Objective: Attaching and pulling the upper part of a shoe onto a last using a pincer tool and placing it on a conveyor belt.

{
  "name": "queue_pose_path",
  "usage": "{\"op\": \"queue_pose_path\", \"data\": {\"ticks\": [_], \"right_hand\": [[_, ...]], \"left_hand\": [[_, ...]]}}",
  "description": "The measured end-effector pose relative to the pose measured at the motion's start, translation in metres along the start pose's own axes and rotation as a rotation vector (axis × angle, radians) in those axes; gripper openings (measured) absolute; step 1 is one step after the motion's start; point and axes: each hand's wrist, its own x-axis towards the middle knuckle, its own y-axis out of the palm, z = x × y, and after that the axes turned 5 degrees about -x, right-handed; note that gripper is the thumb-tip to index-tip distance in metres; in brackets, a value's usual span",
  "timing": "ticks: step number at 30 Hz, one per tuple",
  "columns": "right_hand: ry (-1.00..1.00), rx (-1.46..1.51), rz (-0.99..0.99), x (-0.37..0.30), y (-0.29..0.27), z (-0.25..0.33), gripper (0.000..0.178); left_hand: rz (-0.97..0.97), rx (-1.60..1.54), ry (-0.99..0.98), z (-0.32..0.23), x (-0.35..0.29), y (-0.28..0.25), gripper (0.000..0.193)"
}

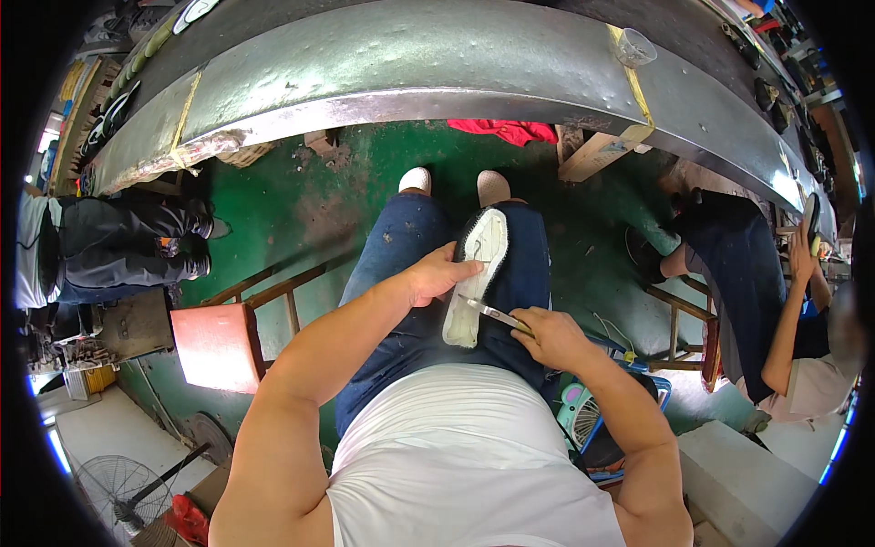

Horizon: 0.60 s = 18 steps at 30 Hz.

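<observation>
A shoe rests bottom-up across my thighs, with its pale, rough underside facing me and a dark edge showing near the far end. My left hand is closed on its left side, the thumb lying across the underside. In my right hand is a slim metal tool that looks like scissors. Its tip touches or hovers just over the middle of the underside; I cannot tell which. The fingers of my right hand wrap round the handles and partly hide them.
Ahead runs a long metal-covered bench bearing a clear plastic cup. Red cloth lies beneath it. A stool stands at left, a small fan by my right hip. People sit or stand on both sides; the right one holds a shoe.
</observation>
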Motion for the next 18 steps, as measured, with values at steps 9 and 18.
{"op": "queue_pose_path", "data": {"ticks": [9,18], "right_hand": [[-0.067,-0.143,-0.224,-0.003,0.003,0.015,0.034],[0.206,0.074,0.066,-0.031,0.008,0.015,0.028]], "left_hand": [[-0.047,0.044,0.021,0.004,-0.001,0.002,0.06],[-0.238,0.441,0.227,0.036,0.0,0.019,0.074]]}}
